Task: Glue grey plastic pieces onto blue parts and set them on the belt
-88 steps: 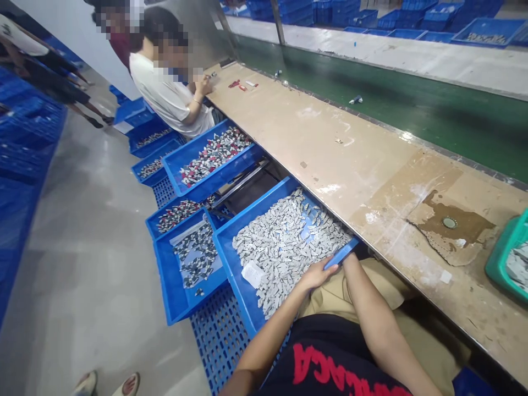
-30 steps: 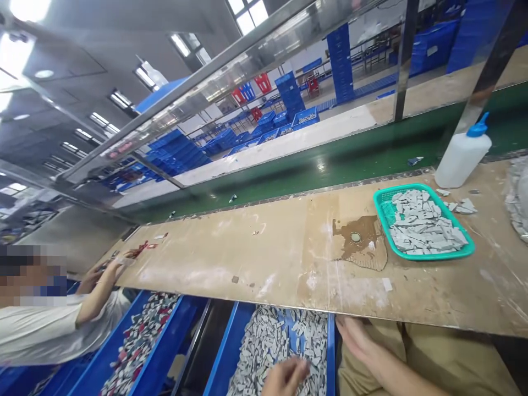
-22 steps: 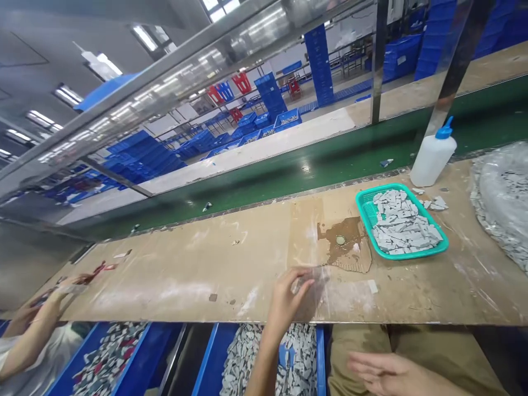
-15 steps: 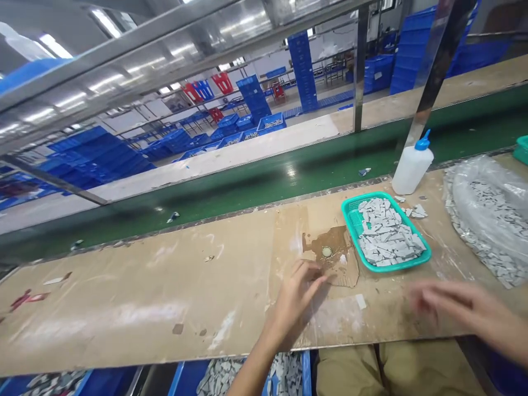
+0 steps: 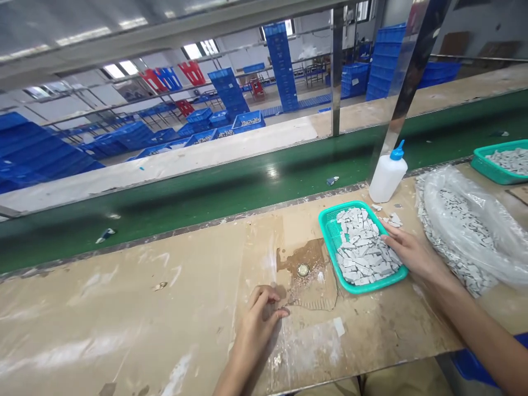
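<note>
My left hand [image 5: 260, 316] rests low at the torn near-left edge of a cardboard piece [image 5: 325, 294], thumb and fingers pinched about that edge. A small round pale lump [image 5: 303, 270] sits on a wet brown patch of the cardboard. To the right stands a turquoise plastic basket [image 5: 351, 287] filled with flat, light grey pieces [image 5: 365, 253]. My right hand [image 5: 406, 247] grips the basket's right rim, its thumb over the inner side. Part of its fingers is hidden behind the rim.
A white squeeze bottle [image 5: 388, 177] with a blue cap stands behind the basket. A clear plastic bag [image 5: 457, 220] of grey pieces lies to the right, with another turquoise basket [image 5: 501, 170] beyond. A green belt [image 5: 231, 190] runs behind the table; a metal post [image 5: 406, 82] rises there.
My right hand has come from the table's front, where it was blurred by motion, up to the basket's right rim. My left hand stays at the cardboard's edge. The view has turned right.
</note>
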Available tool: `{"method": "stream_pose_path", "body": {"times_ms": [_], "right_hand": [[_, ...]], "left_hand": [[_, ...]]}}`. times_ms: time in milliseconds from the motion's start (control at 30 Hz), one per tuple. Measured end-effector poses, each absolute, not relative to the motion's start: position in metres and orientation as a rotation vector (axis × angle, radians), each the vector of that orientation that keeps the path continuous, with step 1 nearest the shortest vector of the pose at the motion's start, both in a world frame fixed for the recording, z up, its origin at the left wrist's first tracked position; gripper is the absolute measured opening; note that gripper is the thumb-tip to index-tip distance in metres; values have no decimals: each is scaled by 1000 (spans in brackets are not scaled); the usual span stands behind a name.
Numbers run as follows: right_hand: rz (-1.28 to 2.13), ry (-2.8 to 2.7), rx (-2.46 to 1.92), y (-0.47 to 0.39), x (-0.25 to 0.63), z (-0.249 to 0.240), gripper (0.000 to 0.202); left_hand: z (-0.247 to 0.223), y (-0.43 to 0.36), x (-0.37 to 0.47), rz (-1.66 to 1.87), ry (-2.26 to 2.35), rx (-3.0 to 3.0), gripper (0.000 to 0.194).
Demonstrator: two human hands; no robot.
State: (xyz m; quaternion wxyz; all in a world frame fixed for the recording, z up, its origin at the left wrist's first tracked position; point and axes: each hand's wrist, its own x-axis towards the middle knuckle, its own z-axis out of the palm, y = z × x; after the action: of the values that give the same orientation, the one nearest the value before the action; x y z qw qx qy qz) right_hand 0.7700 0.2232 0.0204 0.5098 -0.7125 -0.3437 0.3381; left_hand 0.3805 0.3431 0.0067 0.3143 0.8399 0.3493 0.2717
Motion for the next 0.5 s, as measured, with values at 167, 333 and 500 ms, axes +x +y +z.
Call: {"method": "stream_pose_path", "body": {"times_ms": [167, 333, 500], "right_hand": [[754, -781, -1712, 224, 775, 17, 61], [680, -646, -1754, 209, 790, 9, 58], [757, -455, -1769, 201, 794, 22, 56]], "left_hand": [[8, 337, 381, 827, 732, 2435, 4], [11, 328, 389, 881, 566, 2538, 16], [12, 323, 397, 945, 512, 2550, 14]]}}
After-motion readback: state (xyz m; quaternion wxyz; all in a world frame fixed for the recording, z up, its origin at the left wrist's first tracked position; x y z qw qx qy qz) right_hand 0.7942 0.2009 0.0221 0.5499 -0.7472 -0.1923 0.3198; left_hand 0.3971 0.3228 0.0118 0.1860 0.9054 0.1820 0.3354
